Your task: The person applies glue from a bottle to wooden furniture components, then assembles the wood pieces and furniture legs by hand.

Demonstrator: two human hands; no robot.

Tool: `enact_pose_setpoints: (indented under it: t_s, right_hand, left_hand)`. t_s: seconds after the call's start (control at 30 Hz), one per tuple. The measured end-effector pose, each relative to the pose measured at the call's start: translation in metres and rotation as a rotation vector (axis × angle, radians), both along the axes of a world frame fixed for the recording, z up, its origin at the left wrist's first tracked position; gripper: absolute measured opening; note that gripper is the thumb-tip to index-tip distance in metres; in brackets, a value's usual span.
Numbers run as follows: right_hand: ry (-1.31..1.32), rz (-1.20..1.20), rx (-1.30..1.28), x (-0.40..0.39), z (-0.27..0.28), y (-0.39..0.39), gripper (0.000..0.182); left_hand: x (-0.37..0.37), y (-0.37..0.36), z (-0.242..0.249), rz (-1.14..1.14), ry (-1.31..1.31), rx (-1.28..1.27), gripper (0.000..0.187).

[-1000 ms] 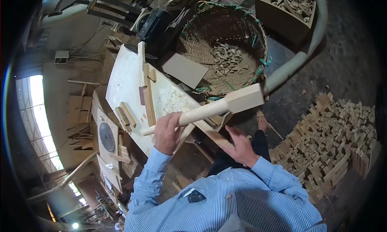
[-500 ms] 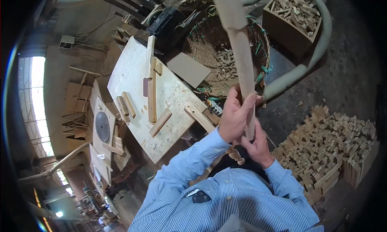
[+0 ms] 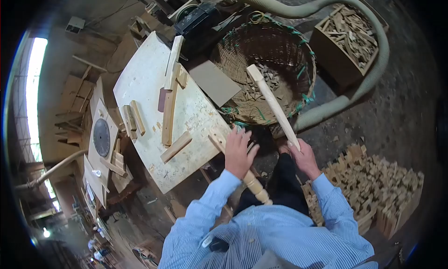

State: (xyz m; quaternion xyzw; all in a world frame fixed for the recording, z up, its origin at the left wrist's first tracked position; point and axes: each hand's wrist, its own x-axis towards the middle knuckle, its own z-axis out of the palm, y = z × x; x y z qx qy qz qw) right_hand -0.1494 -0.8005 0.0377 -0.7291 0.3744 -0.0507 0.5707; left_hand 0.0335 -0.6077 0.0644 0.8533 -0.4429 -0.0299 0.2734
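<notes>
My right hand (image 3: 304,158) is closed around the lower end of a pale wooden furniture leg (image 3: 276,105). The leg slants up and left, its wider squared end over the wicker basket. My left hand (image 3: 240,151) is off the leg, its fingers spread, close above the corner of the white worktable (image 3: 140,66). Just below that hand, a turned wooden spindle (image 3: 255,187) juts from the table corner toward my body; its upper part is partly hidden by the hand.
Wood strips (image 3: 171,108) and short blocks (image 3: 176,147) lie on the worktable. Behind the leg stands a wicker basket (image 3: 305,49) holding offcuts. A ribbed hose (image 3: 345,101) curves round a box of scraps (image 3: 333,56). Stacked wood pieces (image 3: 373,185) fill the floor at right.
My left hand has let go of the leg and moved left with fingers spreading. The leg has dropped away from the camera, held by my right hand alone.
</notes>
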Motion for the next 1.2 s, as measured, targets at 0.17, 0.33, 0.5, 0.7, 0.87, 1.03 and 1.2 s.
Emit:
enact_pose_setpoints:
  t_s: [0.17,0.33,0.5,0.7,0.87,1.03,1.2]
  right_hand:
    - [-0.020,0.254,-0.092,0.096,-0.075,-0.088,0.039]
    - [-0.029,0.416,-0.198,0.204,-0.125,-0.130,0.042]
    - [-0.163,0.511,-0.290,0.303,-0.136,-0.140,0.044]
    - [-0.172,0.540,-0.336,0.412,-0.180,-0.118,0.045]
    - [-0.229,0.454,-0.257,0.473,-0.202,-0.089,0.045]
    - [-0.336,0.394,-0.314,0.541,-0.231,-0.071,0.040]
    - [-0.435,0.372,-0.418,0.624,-0.257,-0.062,0.041]
  left_hand:
    - [-0.034,-0.008,-0.001,0.176,-0.094,0.233,0.053]
    - [-0.057,-0.018,0.009,0.384,-0.040,0.360,0.055]
    - [-0.086,-0.014,0.000,0.463,0.014,0.409,0.049]
    - [-0.086,-0.009,-0.005,0.529,-0.004,0.347,0.042]
    - [-0.085,-0.005,-0.008,0.542,0.054,0.316,0.036]
    - [-0.090,0.000,-0.010,0.550,0.069,0.335,0.036]
    - [-0.095,0.001,-0.006,0.558,0.137,0.400,0.031]
